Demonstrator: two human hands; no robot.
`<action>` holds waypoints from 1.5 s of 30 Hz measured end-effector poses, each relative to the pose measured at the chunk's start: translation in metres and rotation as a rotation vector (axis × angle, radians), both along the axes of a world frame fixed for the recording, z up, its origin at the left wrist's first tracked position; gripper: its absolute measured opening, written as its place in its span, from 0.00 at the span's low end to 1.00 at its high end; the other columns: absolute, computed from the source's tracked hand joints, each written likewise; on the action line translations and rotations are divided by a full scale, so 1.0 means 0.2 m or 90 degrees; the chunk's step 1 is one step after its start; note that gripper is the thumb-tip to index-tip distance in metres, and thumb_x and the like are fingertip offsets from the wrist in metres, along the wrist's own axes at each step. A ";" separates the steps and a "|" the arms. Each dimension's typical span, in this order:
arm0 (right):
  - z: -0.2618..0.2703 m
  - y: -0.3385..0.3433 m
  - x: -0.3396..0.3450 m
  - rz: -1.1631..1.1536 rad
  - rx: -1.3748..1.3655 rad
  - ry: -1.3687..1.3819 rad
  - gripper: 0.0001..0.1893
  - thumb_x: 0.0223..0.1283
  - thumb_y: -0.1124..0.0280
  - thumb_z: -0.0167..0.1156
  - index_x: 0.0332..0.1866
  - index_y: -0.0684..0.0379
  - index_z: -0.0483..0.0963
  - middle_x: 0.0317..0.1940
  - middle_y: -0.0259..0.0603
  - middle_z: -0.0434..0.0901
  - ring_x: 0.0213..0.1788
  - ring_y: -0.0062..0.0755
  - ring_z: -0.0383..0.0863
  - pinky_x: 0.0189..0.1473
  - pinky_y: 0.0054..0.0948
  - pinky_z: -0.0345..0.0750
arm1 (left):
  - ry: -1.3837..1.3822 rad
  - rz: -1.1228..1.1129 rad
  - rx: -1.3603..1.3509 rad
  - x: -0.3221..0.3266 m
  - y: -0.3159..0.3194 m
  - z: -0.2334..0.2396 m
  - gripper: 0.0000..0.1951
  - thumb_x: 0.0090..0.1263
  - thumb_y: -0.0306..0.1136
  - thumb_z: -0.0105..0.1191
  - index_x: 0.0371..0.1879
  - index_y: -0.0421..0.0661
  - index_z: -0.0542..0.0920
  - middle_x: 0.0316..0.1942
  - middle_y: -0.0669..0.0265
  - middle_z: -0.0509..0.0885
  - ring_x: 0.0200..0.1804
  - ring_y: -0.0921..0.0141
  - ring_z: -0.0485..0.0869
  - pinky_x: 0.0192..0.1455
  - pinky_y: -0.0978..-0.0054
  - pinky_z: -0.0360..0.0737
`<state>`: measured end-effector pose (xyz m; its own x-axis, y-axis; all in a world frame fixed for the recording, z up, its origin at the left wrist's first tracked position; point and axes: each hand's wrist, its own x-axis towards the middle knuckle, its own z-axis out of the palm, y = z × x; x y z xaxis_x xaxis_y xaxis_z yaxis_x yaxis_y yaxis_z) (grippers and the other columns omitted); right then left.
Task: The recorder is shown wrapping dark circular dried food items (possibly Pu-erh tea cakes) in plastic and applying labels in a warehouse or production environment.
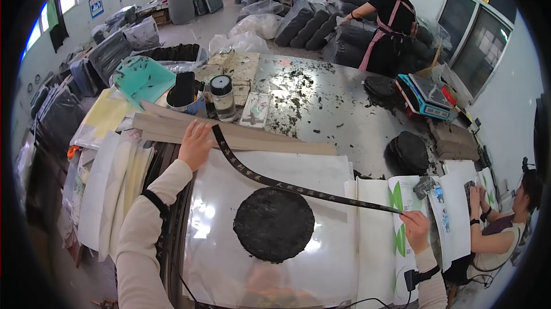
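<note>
A long black printed strip [297,187] curves above the work surface and bears pale writing. My right hand [415,229] pinches its right end between thumb and fingers. My left hand [196,147] is raised beside the strip's upper left end; whether its fingers touch or grip the strip cannot be made out. Below the strip, a dark round seaweed sheet or stack [274,225] lies flat on glossy white sheeting [215,261]. Both forearms are over the near side of the table, one on each side of the round.
Long brown card strips [245,134] lie beyond the sheeting. A lidded glass jar [223,98], a teal scoop [144,78] and a blue scale [424,95] stand farther back. Seaweed scraps litter the metal tabletop [344,98]. A co-worker [499,231] handles something at right; others work behind.
</note>
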<state>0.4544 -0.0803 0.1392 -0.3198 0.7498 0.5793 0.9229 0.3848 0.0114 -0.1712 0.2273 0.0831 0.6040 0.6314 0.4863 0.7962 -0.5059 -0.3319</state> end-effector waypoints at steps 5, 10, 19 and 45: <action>-0.01 -0.05 0.03 -0.012 -0.008 -0.023 0.07 0.47 0.82 0.66 0.33 0.62 0.84 0.36 0.40 0.87 0.36 0.41 0.86 0.37 0.35 0.83 | 0.067 0.049 -0.079 0.12 0.05 -0.04 0.07 0.60 0.33 0.58 0.30 0.48 0.89 0.61 0.55 0.78 0.71 0.58 0.70 0.81 0.51 0.54; 0.03 -0.11 0.05 -0.024 -0.022 -0.022 0.06 0.46 0.80 0.67 0.32 0.60 0.85 0.36 0.39 0.88 0.35 0.41 0.85 0.36 0.35 0.83 | 0.118 -0.073 -0.108 0.18 0.02 0.00 0.09 0.62 0.32 0.56 0.32 0.48 0.90 0.61 0.59 0.80 0.70 0.61 0.71 0.79 0.53 0.57; 0.09 -0.12 -0.21 -0.048 -0.412 0.296 0.19 0.53 0.85 0.60 0.52 0.62 0.82 0.48 0.47 0.83 0.45 0.47 0.85 0.46 0.36 0.83 | -0.152 -0.026 -0.489 0.13 -0.27 0.16 0.07 0.66 0.26 0.55 0.39 0.43 0.85 0.47 0.51 0.82 0.49 0.52 0.83 0.54 0.59 0.81; -0.44 0.02 -1.44 0.440 -0.232 0.233 0.09 0.46 0.73 0.73 0.32 0.55 0.79 0.27 0.32 0.75 0.37 0.37 0.76 0.42 0.38 0.71 | -0.320 -0.314 -0.361 0.55 -1.44 -0.20 0.12 0.57 0.35 0.72 0.33 0.51 0.80 0.56 0.74 0.86 0.65 0.69 0.81 0.75 0.47 0.64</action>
